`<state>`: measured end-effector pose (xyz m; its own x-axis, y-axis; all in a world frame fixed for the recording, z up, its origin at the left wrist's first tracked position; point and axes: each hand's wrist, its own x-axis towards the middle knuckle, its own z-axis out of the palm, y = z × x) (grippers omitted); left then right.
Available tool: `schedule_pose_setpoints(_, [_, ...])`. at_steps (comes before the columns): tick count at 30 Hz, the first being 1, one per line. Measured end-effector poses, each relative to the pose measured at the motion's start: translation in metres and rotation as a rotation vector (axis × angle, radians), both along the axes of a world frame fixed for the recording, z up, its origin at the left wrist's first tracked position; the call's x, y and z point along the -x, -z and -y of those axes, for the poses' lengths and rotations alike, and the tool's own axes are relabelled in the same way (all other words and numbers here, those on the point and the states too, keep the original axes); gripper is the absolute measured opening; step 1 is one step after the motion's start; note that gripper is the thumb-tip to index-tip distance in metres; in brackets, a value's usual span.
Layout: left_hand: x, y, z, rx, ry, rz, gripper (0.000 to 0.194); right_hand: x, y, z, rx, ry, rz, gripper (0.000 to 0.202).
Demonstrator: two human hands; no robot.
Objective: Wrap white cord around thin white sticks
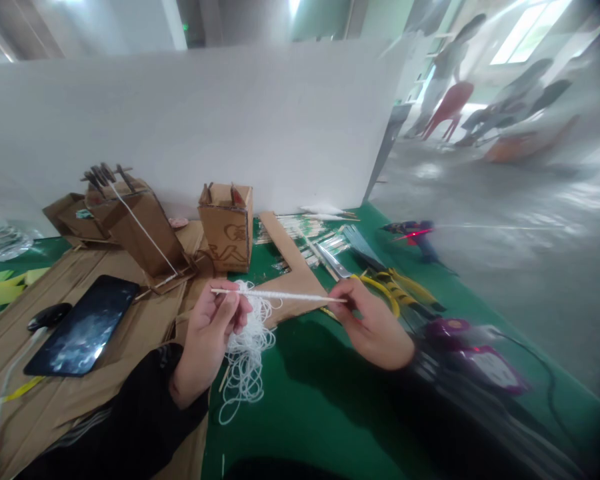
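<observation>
A thin wooden stick (290, 295), wound with white string along most of its length, is held level between my two hands. My left hand (211, 327) pinches it near its left end, fingers closed. At the other end, my right hand (373, 325) grips the bare tip between thumb and fingers. A loose tangle of white string (247, 360) lies beneath the stick, close to my left hand. Behind the stick, an angled piece of cardboard (295, 283) rests on the green table (300, 413).
Cardboard models (135, 227) and a cardboard box (225, 230) stand behind. A tablet (83, 327) lies left on cardboard sheets. Bundled sticks (290, 229), scissors (335, 261), yellow-black pliers (405, 290) and a glue gun (415, 233) lie right. People (450, 67) are beyond the white partition (190, 127).
</observation>
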<state>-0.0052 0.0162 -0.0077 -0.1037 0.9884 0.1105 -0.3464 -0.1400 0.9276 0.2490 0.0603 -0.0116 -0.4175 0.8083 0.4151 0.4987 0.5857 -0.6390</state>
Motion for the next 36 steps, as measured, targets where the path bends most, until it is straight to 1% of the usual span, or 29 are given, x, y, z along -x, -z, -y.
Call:
schedule_pose_setpoints(3, [-0.0002,0.0005,0.0001,-0.001,-0.008,0.002,0.012,-0.0005,-0.0008,0.0014,-0.029,-0.032,0.038,0.013])
schedule_pose_setpoints(5, [-0.0006,0.0004,0.0001,0.003,-0.025,0.004,0.013,-0.0007,-0.0001,0.0016,-0.029,-0.044,0.044,0.012])
schedule_pose_setpoints(7, [-0.0010,0.0000,0.0002,0.007,-0.037,0.005,0.014,-0.0006,0.0019,0.0012,-0.018,-0.004,0.003,0.007])
schedule_pose_setpoints(10, [-0.0014,-0.0006,0.0001,0.010,-0.039,0.003,0.013,-0.0001,0.0046,-0.0003,-0.019,0.061,-0.039,0.008])
schedule_pose_setpoints(12, [-0.0015,-0.0009,0.0001,0.010,-0.038,0.003,0.012,0.0003,0.0044,-0.0014,-0.039,0.043,-0.015,0.006])
schedule_pose_setpoints(15, [-0.0016,-0.0013,0.0001,0.008,-0.029,0.003,0.011,0.0009,0.0019,-0.0018,-0.049,-0.002,0.037,0.014])
schedule_pose_setpoints(16, [-0.0016,-0.0013,0.0001,0.008,-0.025,0.003,0.011,0.0010,0.0012,-0.0016,-0.045,-0.006,0.044,0.014])
schedule_pose_setpoints(19, [-0.0015,-0.0012,0.0004,0.008,-0.023,0.008,0.011,0.0015,0.0010,-0.0008,-0.030,0.005,0.010,0.007])
schedule_pose_setpoints(21, [-0.0015,-0.0010,0.0008,0.009,-0.022,0.006,0.012,0.0017,0.0018,-0.0003,-0.050,-0.007,-0.027,0.005])
schedule_pose_setpoints(24, [-0.0014,-0.0010,0.0017,0.014,-0.023,0.003,0.014,0.0020,0.0032,0.0006,-0.071,-0.048,-0.050,0.008])
schedule_pose_setpoints(26, [-0.0014,-0.0014,0.0022,0.012,-0.025,-0.001,0.013,0.0022,0.0045,0.0015,-0.047,-0.027,-0.071,0.005])
schedule_pose_setpoints(29, [-0.0014,-0.0021,0.0021,0.011,-0.028,-0.003,0.012,0.0024,0.0069,0.0025,-0.024,0.040,-0.123,0.021])
schedule_pose_setpoints(30, [-0.0014,-0.0022,0.0018,0.011,-0.027,-0.003,0.011,0.0025,0.0073,0.0025,-0.032,0.052,-0.132,0.022])
schedule_pose_setpoints(34, [-0.0011,-0.0020,0.0008,0.010,-0.023,-0.003,0.011,0.0027,0.0041,0.0010,-0.089,0.040,-0.093,0.005])
schedule_pose_setpoints(36, [-0.0010,-0.0016,0.0010,0.014,-0.022,-0.003,0.012,0.0030,0.0011,0.0001,-0.117,0.024,-0.060,0.006])
